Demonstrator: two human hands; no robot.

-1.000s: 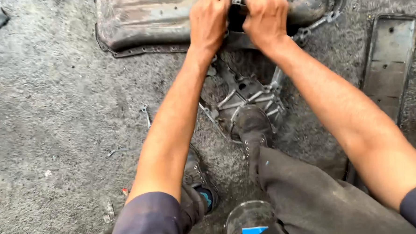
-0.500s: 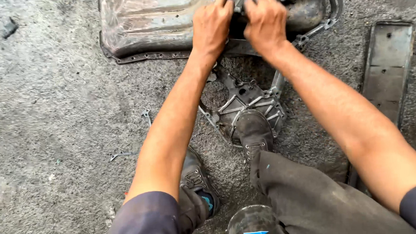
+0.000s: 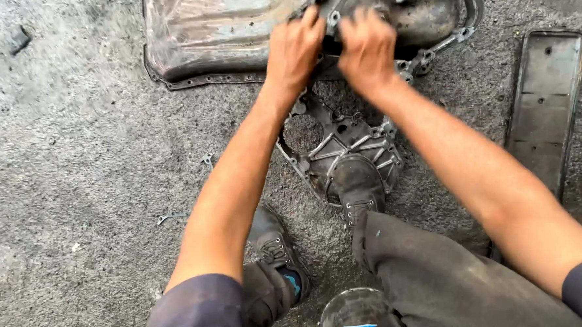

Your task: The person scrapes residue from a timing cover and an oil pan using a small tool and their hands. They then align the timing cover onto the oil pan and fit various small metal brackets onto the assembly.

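Note:
Both hands reach forward side by side onto a grimy grey metal engine cover (image 3: 362,147) lying on the rough ground. My left hand (image 3: 294,52) grips its upper rim with curled fingers. My right hand (image 3: 367,48), slightly blurred, is closed on the same upper part just to the right. My right shoe (image 3: 359,187) stands on the cover's ribbed lower end, and my left shoe (image 3: 273,239) rests on the ground beside it. What lies under the fingers is hidden.
A dented metal pan (image 3: 213,33) lies at the top left, touching the cover. A flat dark rectangular plate (image 3: 545,106) lies at the right. Small metal clips (image 3: 172,218) are scattered on the gravel at left. A clear round container (image 3: 353,314) sits near my knees.
The view has shifted so the hands and cover sit lower in the picture. Both hands stay on the cover's upper part; the right hand has moved slightly.

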